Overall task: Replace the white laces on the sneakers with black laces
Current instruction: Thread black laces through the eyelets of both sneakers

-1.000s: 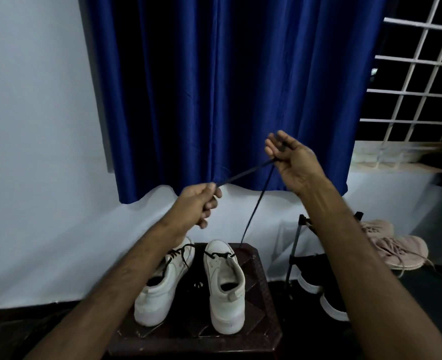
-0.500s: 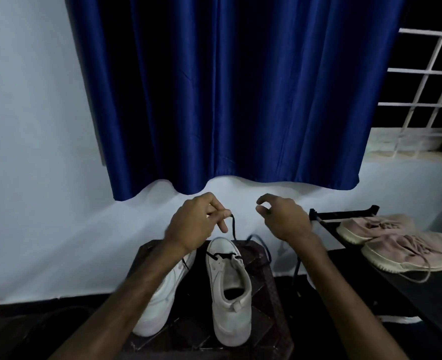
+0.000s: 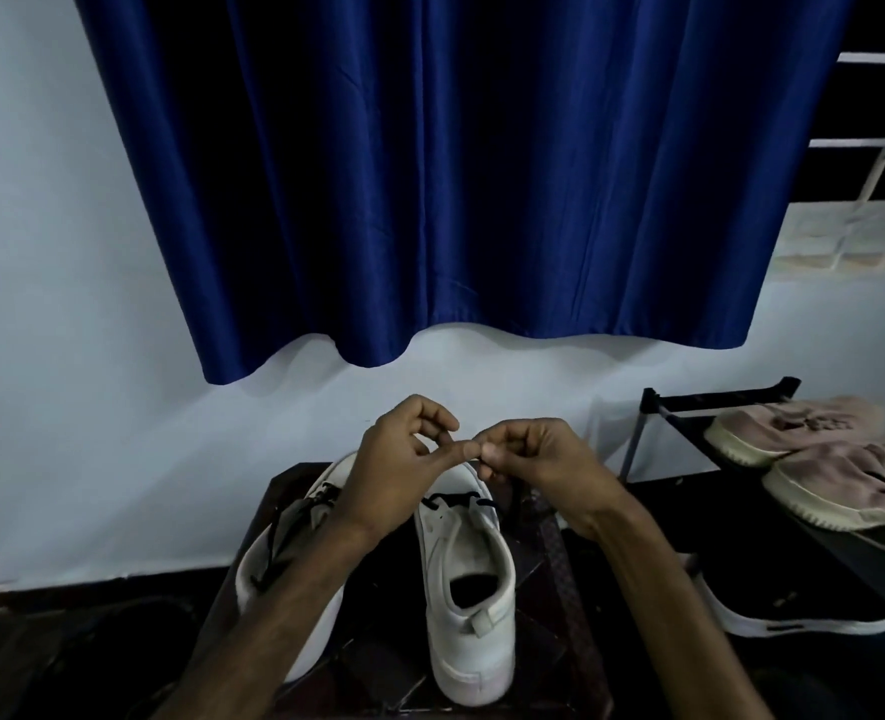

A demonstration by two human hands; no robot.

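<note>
Both hands have come together since half a second ago, meeting above the toe of the right sneaker (image 3: 469, 595).
My right hand (image 3: 541, 462) pinches the black lace (image 3: 456, 498) between thumb and forefinger, and the lace crosses that sneaker's front eyelets. My left hand (image 3: 396, 472) curls beside it with its thumb touching the right fingertips; I cannot tell whether it holds the lace. Just to the left, the left sneaker (image 3: 279, 569) carries black lacing, and both stand on the dark stool (image 3: 552, 589).

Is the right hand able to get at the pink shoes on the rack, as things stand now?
Probably yes: the pink shoes lie uncovered on the rack, with nothing between them and the right hand. But that hand pinches the black lace and must release it first.
</note>
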